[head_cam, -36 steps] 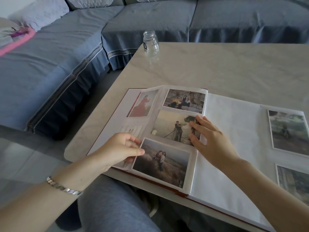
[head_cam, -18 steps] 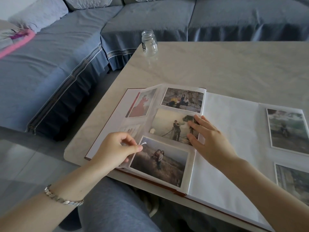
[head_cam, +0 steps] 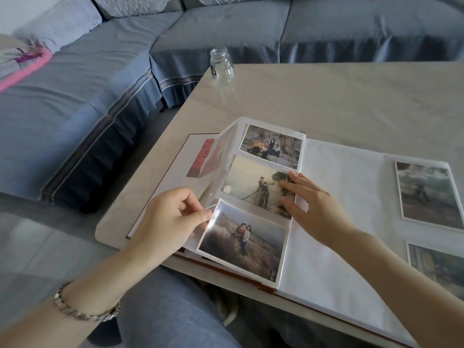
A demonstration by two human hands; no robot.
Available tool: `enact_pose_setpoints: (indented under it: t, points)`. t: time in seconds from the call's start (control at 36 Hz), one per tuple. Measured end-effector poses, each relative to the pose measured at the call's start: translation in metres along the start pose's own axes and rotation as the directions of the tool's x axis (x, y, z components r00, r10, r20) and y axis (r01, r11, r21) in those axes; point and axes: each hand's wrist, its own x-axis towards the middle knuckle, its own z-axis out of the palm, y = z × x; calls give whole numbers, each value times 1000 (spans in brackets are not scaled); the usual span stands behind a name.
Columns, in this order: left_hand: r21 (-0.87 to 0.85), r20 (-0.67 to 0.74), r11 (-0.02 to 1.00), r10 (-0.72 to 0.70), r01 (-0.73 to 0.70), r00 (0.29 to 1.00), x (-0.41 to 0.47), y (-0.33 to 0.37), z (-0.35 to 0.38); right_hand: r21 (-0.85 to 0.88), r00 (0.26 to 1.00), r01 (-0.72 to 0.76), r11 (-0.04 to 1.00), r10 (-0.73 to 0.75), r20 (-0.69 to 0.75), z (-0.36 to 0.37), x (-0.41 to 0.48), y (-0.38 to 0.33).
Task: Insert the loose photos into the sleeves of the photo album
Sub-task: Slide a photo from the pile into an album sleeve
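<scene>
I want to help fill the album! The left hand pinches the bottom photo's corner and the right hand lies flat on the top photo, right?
Not quite. In the head view the right hand lies flat on the middle photo, not the top photo. The left hand does pinch at the corner of the bottom photo.

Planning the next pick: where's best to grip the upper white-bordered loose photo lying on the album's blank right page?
Its left edge, from the left. The upper white-bordered loose photo lies flat on the white page, so a top grab likely fails; that edge faces bare page and the flat right hand, while the left hand pinches the clear plastic sleeve. Slide a fingertip under, then pinch.
</scene>
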Motion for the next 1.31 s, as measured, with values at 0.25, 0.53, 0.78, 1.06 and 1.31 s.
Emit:
enact_pose_setpoints:
  t: [0.25,0.53,0.78,1.06,1.31]
  points:
    - [-2,52,1000,-24,24,998,6,-10,2,-9,1000,8,1000,-8,-7,1,0,2]
    - [-146,104,972,-171,185,980,13,-21,7,-27,1000,14,1000,-13,13,1,-1,2]
    - [439,39,866,247,-238,968,15,-21,45,-29,999,13,999,-12,52,-2,-2,2]
    - [537,455,697,236,-475,859,17,-32,79,-9,998,-17,1000,17,57,-2,-3,2]
    - [664,230,682,204,-306,952,28,-37,55,-19,995,-2,1000,4,102,-8,-7,-1]
